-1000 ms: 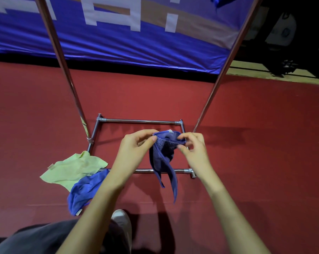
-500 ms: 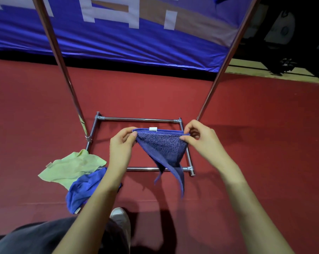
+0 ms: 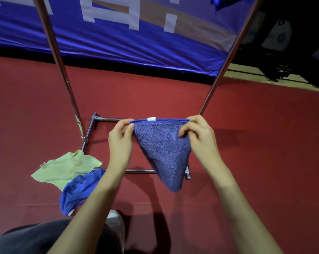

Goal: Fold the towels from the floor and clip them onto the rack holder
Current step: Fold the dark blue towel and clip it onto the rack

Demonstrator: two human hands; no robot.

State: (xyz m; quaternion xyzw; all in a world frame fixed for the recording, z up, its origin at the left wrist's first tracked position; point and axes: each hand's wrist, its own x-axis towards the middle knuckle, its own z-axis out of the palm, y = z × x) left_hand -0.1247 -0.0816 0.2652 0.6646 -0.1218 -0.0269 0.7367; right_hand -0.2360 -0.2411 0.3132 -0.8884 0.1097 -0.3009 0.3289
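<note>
Folding is barely begun: one purple towel [image 3: 162, 153] is pinched by its top corners in the left hand [image 3: 120, 142] and right hand [image 3: 201, 142] above the rack base [image 3: 107, 118], while a green towel [image 3: 63, 167] and a blue towel [image 3: 78, 191] are left on the floor [image 3: 246, 143], unclipped.

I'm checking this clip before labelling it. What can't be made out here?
- Head view: the rack top and any clips, cut off by the upper edge.
- Blue towel on the floor: partly hidden behind the left hand's forearm.
- White tag on the held towel: print too small.
</note>
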